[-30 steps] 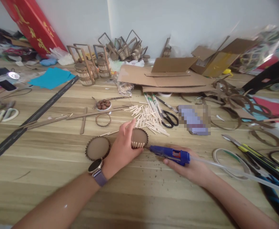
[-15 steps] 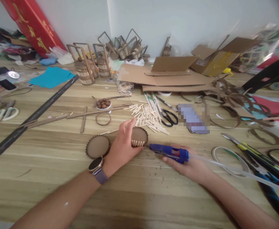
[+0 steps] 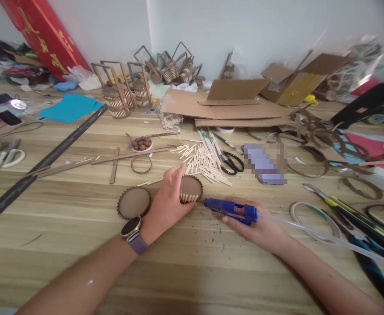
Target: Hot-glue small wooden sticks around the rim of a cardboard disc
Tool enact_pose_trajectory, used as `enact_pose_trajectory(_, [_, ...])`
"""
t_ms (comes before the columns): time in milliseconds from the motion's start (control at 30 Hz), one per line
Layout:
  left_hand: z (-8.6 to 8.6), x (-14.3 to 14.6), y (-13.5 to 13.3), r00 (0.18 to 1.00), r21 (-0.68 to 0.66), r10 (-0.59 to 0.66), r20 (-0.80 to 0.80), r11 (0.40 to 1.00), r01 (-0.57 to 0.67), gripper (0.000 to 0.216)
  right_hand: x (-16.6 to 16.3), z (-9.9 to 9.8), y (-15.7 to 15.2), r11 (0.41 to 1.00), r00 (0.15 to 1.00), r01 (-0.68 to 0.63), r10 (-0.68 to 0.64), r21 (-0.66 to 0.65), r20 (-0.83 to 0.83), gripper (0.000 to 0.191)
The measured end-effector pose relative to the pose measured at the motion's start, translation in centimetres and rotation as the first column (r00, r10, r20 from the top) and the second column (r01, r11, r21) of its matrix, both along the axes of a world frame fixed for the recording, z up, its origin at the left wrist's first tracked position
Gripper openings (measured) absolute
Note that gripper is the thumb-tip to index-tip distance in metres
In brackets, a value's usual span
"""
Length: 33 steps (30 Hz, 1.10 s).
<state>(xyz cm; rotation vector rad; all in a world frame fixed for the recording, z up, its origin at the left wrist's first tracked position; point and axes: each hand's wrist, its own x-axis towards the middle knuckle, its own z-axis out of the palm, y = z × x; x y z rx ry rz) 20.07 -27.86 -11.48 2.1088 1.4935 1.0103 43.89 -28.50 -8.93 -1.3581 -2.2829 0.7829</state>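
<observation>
My left hand [image 3: 170,199], with a watch on its wrist, is closed around the left side of a round brown cardboard base [image 3: 192,187]. Several short pale sticks [image 3: 188,198] stand in a row along the base's near edge. In my right hand [image 3: 256,225] is a blue hot glue gun [image 3: 231,209], its nozzle pointing left at the base's near right edge. A long clear glue stick [image 3: 297,225] trails from its back. A second round base [image 3: 134,202] with a notched rim lies left of my left hand. Loose sticks [image 3: 201,159] are heaped just beyond.
Black-handled scissors [image 3: 233,162] and a blurred-out flat object [image 3: 264,163] lie beyond the glue gun. Pliers [image 3: 359,218] and cutters crowd the right. A bowl of brown beads [image 3: 141,143], a notched ring [image 3: 141,165], cardboard sheets [image 3: 185,103] and small finished lantern-like baskets [image 3: 116,103] stand farther back.
Almost everything is the same. The whole view has shifted very slightly to the left; the glue gun stays at the base's edge and my left hand keeps its hold.
</observation>
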Motion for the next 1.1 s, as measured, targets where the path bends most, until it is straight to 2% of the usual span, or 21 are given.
enact_pose_trajectory(433, [-0.07, -0.02, 0.04, 1.000, -0.004, 0.003, -0.012, 1.000, -0.003, 0.100, 0.04, -0.34, -0.21, 0.995, 0.995, 0.096, -0.096, -0.033, 0.022, 0.034])
enact_pose_trajectory(667, [-0.11, 0.00, 0.02, 1.000, -0.001, 0.001, -0.012, 1.000, -0.001, 0.100, -0.02, -0.20, -0.11, 0.998, 0.999, 0.052, -0.051, 0.019, -0.009, 0.029])
enact_pose_trajectory(1100, [-0.15, 0.02, 0.05, 1.000, 0.004, 0.008, -0.025, 1.000, -0.008, 0.101, -0.08, -0.18, -0.13, 0.999, 0.999, 0.040, -0.040, -0.007, -0.033, 0.029])
